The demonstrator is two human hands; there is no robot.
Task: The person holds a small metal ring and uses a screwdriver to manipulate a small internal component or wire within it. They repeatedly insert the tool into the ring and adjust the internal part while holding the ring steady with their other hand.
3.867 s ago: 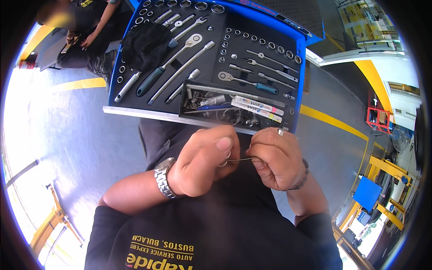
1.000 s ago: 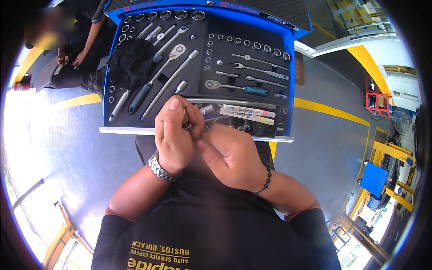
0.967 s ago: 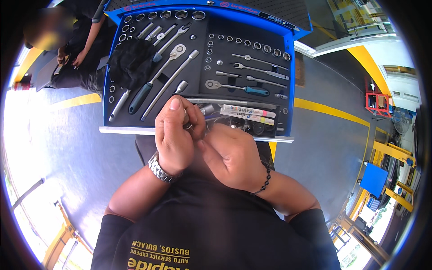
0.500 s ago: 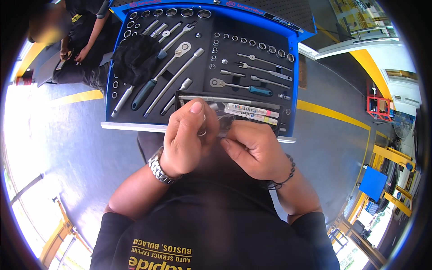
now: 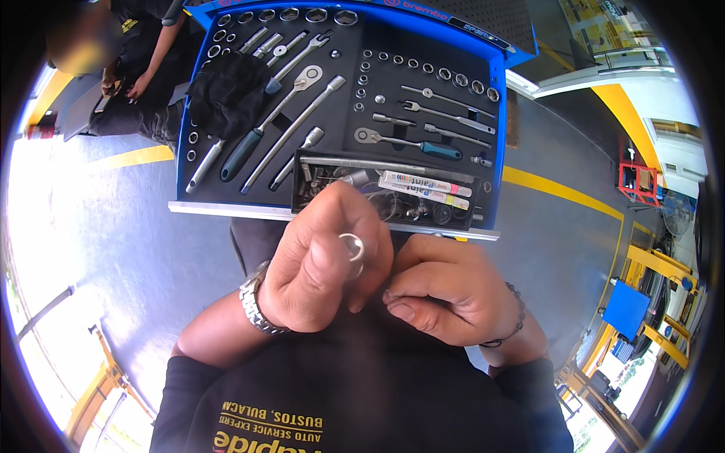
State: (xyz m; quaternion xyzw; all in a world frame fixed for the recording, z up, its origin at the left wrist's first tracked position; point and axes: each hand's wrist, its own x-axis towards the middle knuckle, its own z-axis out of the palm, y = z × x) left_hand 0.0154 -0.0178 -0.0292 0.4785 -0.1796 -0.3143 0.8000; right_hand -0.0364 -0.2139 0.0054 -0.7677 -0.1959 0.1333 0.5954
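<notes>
In front of my chest, my left hand (image 5: 325, 260) is curled closed around a small shiny ring-shaped metal piece (image 5: 351, 248), only partly visible between thumb and fingers. My right hand (image 5: 453, 291) sits just beside it, thumb and fingers pressed together; whatever they may pinch is hidden. Beyond both hands, at the drawer's near edge, lies a black tray (image 5: 302, 198) of small metal parts. Two white paint markers (image 5: 423, 185) and a long metal bar (image 5: 385, 164) rest across it.
The blue tool drawer (image 5: 498, 151) holds sockets, teal-handled ratchets (image 5: 408, 145) and extension bars in black foam. A black cloth (image 5: 226, 94) covers some tools on the left. At the upper left, another person (image 5: 143, 60) sits holding a small object. Yellow lift parts (image 5: 657, 264) stand far right.
Both hands have come nearer to me and lower, away from the tray, uncovering more of its small parts. The ring-shaped piece shows more plainly in my left hand.
</notes>
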